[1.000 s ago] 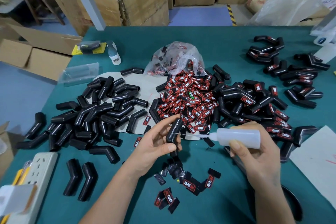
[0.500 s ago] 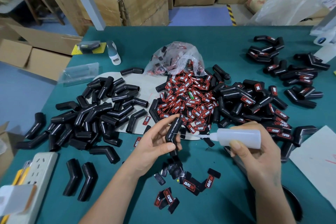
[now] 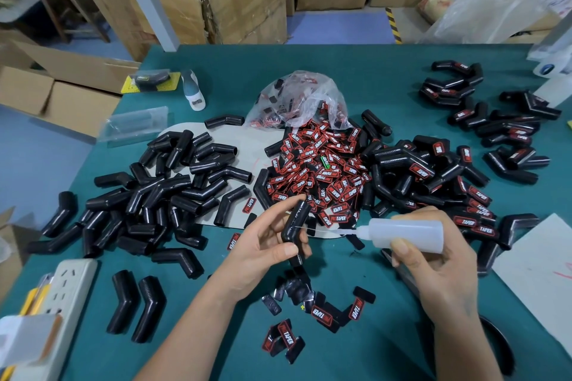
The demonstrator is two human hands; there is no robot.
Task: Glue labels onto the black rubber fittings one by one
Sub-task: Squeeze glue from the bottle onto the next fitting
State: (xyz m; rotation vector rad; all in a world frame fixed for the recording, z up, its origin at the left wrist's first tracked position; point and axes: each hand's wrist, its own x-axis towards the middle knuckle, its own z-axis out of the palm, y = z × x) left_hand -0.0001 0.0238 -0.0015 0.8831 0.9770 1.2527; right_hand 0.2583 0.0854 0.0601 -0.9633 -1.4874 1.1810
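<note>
Head view: basically no change vs 0.5 s and 1 s back, both hands parked in the same pose. Left hand [image 3: 266, 244] clamped on one black fitting [image 3: 295, 226], held upright above the counter [image 3: 387, 77]. Right hand [image 3: 433, 260] wrapped round the glue bottle [image 3: 408, 235], nozzle tip at the fitting's side face, thin glue line visible there. Reads as mid glue-dispense, label not on yet. Loose labels [image 3: 322, 164] piled just behind, bare fittings [image 3: 161, 195] left, labelled ones [image 3: 433, 176] right. Lots of fittings still to do.
</note>
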